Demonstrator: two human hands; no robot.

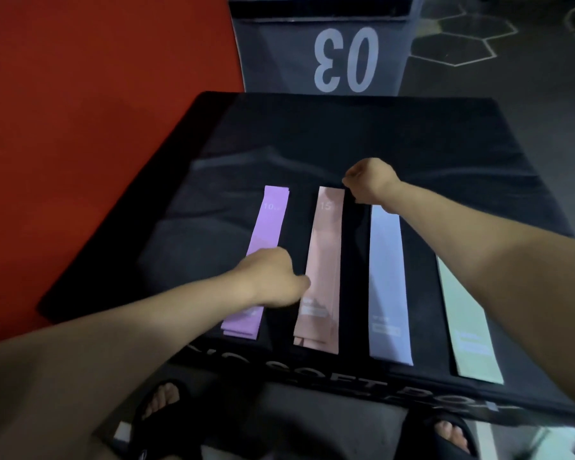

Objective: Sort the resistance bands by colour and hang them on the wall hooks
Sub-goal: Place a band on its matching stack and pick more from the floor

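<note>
Four bands lie side by side on the black box (362, 134): purple band (269, 227), pink band (324, 260), blue band (385, 277), green band (468, 327). Your left hand (273, 280) has its grip curled at the pink band's left edge. Your right hand (369, 180) pinches near its top right corner; whether it has hold, you cannot tell.

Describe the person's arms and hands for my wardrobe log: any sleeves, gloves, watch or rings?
Both forearms are bare right up to the frame edge: no sleeves show. The left hand and right hand wear no gloves, and neither wrist carries a watch or strap. Rings cannot be judged, since the fingers are hidden from this view.
</note>
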